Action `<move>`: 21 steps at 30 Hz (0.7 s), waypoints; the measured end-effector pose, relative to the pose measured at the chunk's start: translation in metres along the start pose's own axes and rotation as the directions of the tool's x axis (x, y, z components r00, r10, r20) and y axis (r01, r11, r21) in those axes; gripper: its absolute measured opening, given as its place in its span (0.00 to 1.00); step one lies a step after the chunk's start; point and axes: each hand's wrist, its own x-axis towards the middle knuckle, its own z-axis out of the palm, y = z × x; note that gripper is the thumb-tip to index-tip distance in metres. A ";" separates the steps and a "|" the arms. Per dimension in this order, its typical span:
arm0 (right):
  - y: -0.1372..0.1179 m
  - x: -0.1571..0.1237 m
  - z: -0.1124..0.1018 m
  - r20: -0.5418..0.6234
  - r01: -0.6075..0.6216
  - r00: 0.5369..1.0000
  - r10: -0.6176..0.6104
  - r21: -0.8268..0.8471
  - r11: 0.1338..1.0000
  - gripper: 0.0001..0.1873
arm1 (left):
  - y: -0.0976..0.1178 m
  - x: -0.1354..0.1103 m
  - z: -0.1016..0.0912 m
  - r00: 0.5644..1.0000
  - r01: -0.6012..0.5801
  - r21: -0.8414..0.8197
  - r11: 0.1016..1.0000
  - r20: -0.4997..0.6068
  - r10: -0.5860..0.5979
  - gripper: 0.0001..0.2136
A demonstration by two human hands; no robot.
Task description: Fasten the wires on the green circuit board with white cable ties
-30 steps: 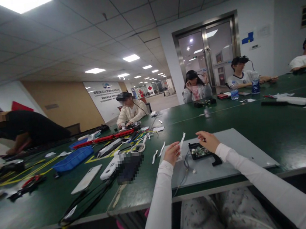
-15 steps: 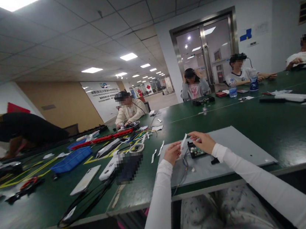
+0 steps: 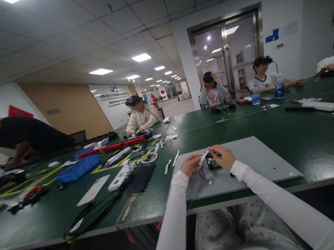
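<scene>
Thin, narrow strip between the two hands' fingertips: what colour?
White; the thin strip shows in the head view, the only one.

held strip point(image 3: 203, 158): papery; panel point(image 3: 251, 163): smooth, matt; tabletop point(image 3: 318, 147): glossy; bin point(image 3: 78, 169): plastic; door frame point(image 3: 227, 60): shiny metal; sleeves point(image 3: 173, 213): cloth

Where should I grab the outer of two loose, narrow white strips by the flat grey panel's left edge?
Probably pinch the outer white strip mid-length across its long edges, from above: it looks thin, lies on the green table, and runs lengthwise away from you.
</scene>
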 end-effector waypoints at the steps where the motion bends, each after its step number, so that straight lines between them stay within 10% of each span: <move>1: 0.001 -0.001 0.000 -0.004 0.011 1.000 -0.011 -0.020 1.000 0.18 | 0.000 0.000 0.000 1.000 0.001 0.002 1.000 0.000 -0.001 0.16; 21: 0.004 -0.008 -0.003 -0.002 0.083 0.996 -0.085 -0.162 0.983 0.18 | -0.002 0.002 -0.001 0.992 -0.059 -0.004 0.998 -0.108 0.059 0.19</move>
